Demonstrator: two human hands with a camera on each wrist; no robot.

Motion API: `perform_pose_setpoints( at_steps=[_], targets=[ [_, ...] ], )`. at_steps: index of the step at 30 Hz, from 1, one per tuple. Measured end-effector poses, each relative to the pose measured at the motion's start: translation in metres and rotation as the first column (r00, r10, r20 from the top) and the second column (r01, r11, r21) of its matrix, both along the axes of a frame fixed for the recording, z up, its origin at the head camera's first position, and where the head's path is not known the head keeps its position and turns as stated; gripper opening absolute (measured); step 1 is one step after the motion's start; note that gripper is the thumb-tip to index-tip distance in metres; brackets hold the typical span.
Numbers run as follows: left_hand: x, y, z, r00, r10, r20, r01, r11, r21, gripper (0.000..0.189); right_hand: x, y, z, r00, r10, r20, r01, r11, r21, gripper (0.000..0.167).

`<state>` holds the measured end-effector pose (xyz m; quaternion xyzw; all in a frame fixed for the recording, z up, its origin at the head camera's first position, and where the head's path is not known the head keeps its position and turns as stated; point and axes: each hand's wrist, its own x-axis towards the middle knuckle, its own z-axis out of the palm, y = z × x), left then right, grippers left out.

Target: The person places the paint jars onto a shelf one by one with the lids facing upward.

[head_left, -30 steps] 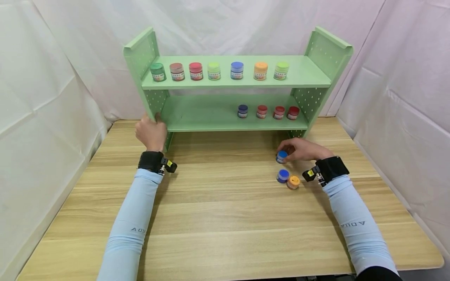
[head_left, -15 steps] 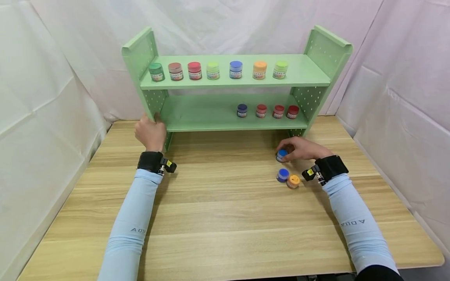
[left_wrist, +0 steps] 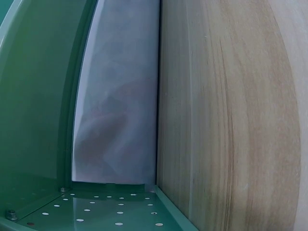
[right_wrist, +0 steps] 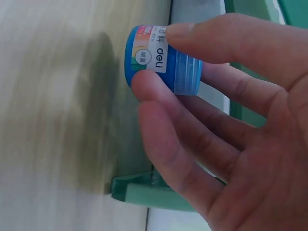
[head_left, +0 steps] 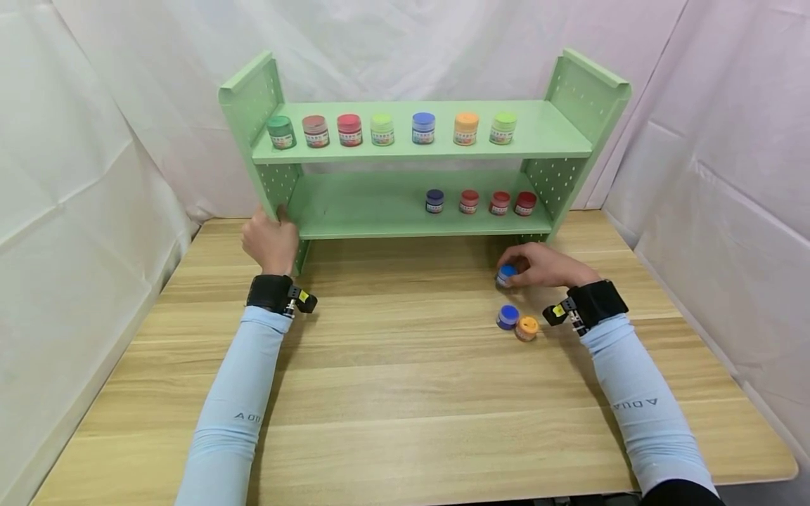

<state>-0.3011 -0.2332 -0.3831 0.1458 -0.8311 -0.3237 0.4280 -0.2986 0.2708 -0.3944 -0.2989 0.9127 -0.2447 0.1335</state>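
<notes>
In the head view my right hand (head_left: 547, 266) pinches a small blue paint jar (head_left: 505, 277) at the front of the shelf's right end. The right wrist view shows the thumb and fingers around this blue paint jar (right_wrist: 159, 60), its label facing the camera and its shadow apart from it on the table. My left hand (head_left: 271, 242) grips the left side panel of the green two-tier shelf (head_left: 380, 228), with the thumb on the inner side and the other fingers mostly hidden. The left wrist view shows the perforated green panel (left_wrist: 110, 209) without the hand.
A blue jar (head_left: 508, 317) and an orange jar (head_left: 526, 328) stand close together on the wooden table (head_left: 380, 393). Several jars, such as a dark green one (head_left: 281, 132), line the upper tier. The lower tier holds a dark blue jar (head_left: 434, 201) and three red ones (head_left: 469, 202).
My right hand has raised the blue paint jar slightly and moved it a little toward the shelf. The left hand stays in place on the side panel.
</notes>
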Motion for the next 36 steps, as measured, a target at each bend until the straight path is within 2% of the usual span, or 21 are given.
perform_pose_setpoints(
  at_steps=[13,22,27,32,36],
  targets=[
    [0.000,-0.004,-0.003,1.000,0.015,0.002,-0.015,1.000,-0.002,0.025,0.013,-0.018,0.025,0.998,0.006,-0.067,-0.007,1.000,-0.022,0.030],
    [-0.001,-0.002,-0.001,1.000,0.000,-0.009,0.000,1.000,-0.008,0.025,0.024,-0.045,0.052,0.993,0.043,-0.110,-0.042,0.999,0.011,0.029],
    [0.000,-0.002,0.001,1.000,-0.005,0.001,0.005,1.000,-0.021,0.026,0.019,-0.069,0.070,0.985,0.099,-0.145,-0.098,0.995,0.011,0.028],
    [-0.001,-0.002,-0.001,1.000,-0.005,-0.001,0.005,1.000,-0.024,0.025,0.010,-0.093,0.089,0.964,0.170,-0.202,-0.172,0.985,0.009,0.030],
    [-0.001,-0.002,-0.003,1.000,0.002,-0.004,-0.002,1.000,-0.022,0.025,-0.001,-0.111,0.100,0.955,0.181,-0.234,-0.186,0.982,0.001,0.031]
  ],
)
